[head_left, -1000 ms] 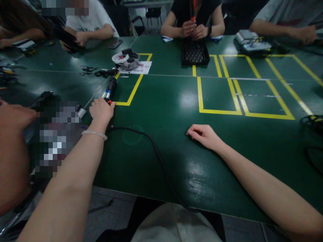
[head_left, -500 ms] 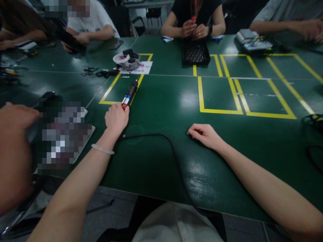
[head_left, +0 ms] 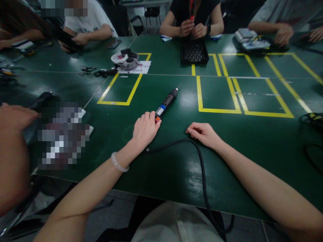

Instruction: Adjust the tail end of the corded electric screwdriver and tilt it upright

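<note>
My left hand (head_left: 146, 128) is wrapped around the rear of a black electric screwdriver (head_left: 165, 102) with a blue and silver label and an orange-red part by my thumb. Its thin bit points away from me and to the right. From the tool's back end a black cable (head_left: 199, 158) curves over the table toward me and drops past the front edge. My right hand (head_left: 202, 131) rests on the green table (head_left: 222, 168) with its fingers curled and nothing visible in them. It lies to the right of the screwdriver, apart from it.
Yellow tape outlines (head_left: 219, 110) mark the table. A roll of tape (head_left: 119, 58) and dark parts sit on a white paper (head_left: 143, 67). Across the table, a person holds a red item above a black tray (head_left: 194, 57). Another person's arm (head_left: 15, 151) reaches in from the left.
My left hand has moved right with the screwdriver, now nearer the middle and turned further right. The cable has shifted right with it. My right hand is nearly still.
</note>
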Motion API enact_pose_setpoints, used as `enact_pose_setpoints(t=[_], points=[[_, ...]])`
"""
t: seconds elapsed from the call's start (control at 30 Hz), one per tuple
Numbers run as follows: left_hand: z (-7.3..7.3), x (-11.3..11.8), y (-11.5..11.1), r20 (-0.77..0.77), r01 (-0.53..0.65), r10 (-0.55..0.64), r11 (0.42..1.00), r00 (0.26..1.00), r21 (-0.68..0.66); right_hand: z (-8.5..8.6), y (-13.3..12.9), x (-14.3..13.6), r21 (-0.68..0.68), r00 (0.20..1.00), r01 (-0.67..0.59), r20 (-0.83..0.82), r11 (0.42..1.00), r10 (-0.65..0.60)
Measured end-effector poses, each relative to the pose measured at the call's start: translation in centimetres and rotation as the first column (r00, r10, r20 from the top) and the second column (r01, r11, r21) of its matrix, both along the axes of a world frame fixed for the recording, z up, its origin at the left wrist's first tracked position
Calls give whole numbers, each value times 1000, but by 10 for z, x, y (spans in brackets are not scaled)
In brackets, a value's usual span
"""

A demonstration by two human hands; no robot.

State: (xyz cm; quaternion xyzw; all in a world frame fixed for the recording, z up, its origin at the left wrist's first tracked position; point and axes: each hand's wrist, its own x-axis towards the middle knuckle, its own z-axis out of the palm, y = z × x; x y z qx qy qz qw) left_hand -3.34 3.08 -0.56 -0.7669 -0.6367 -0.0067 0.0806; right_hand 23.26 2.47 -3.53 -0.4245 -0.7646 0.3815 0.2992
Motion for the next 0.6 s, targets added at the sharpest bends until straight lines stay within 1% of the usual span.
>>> enact_pose_setpoints(t=[0.2,0.3,0.4,0.47,0.53,0.6], points=[[-2,40,-16,29,142,-141,990,990,-3,-4,-1,-1,60,999,15,-45,998,-13],[-1,57,-22,56,197,-196,980,979,-10,-3,-2,-3,111,998,-4,-60,994,11],[0,69,-27,70,249,-247,968,967,-24,1,-4,-6,160,998,-52,-25,986,57],[0,73,-28,77,273,-270,961,960,-36,2,-5,-7,171,998,-65,-12,983,68],[0,72,-29,95,285,-280,958,955,-40,3,-7,-8,124,998,-43,-35,991,47],[0,69,-30,123,293,-286,955,950,-44,2,-7,-9,-1,994,5,-111,1000,-5]])
